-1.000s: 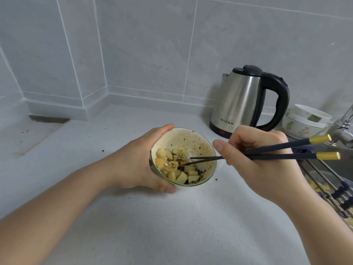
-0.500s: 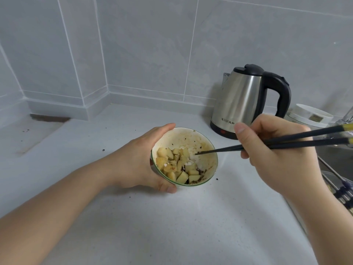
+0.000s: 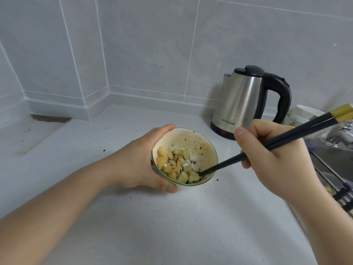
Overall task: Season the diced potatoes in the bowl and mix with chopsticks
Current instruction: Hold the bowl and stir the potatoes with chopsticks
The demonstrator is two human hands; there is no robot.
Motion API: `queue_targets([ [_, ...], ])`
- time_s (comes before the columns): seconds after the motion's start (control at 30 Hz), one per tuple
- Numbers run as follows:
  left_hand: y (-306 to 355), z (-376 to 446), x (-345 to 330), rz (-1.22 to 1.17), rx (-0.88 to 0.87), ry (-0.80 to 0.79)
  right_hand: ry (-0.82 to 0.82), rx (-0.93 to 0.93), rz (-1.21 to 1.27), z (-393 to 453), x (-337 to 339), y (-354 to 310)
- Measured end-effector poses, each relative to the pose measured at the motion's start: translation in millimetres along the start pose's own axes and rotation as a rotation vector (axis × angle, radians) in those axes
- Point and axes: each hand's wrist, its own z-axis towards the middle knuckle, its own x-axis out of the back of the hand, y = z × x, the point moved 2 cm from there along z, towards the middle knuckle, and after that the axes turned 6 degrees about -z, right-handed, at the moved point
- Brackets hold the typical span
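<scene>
The chopsticks (image 3: 267, 148) are pinched in the right hand (image 3: 271, 157), fingers curled round the shafts; the bowl (image 3: 208, 150) is gripped at its side by the left hand (image 3: 141, 161), thumb on the near rim. Since approx. half a sec ago the tips have been lowered from above the rim into the bowl's near-right bottom, beside the diced potatoes (image 3: 177, 167) w/ white and dark seasoning. Mixing is judged underway, seasoning not yet evenly spread. An electric kettle (image 3: 246, 102) stands behind, on the countertop (image 3: 172, 226).
</scene>
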Motion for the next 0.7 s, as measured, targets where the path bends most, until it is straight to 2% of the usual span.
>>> queue_targets([
  [0.13, -0.8, -0.5, -0.6, 0.009, 0.004, 0.003, -0.101, 0.033, 0.047, -10.1, -21.9, -10.0],
  [0.23, -1.4, 0.0, -0.6, 0.019, 0.006, 0.005, -0.079, 0.050, -0.021, -11.3, -33.5, -5.6],
  [0.37, -2.4, 0.9, -1.3, 0.011, 0.014, 0.004, -0.010, 0.014, -0.082, -2.6, -14.8, 1.7],
  [0.57, -7.2, 2.9, -0.7, 0.049, 0.038, 0.018, -0.103, 0.030, -0.023, -9.2, -25.6, -5.1],
  [0.7, -7.5, 2.6, -2.0, 0.037, 0.046, 0.015, -0.028, 0.026, -0.075, -7.7, -24.7, -1.7],
])
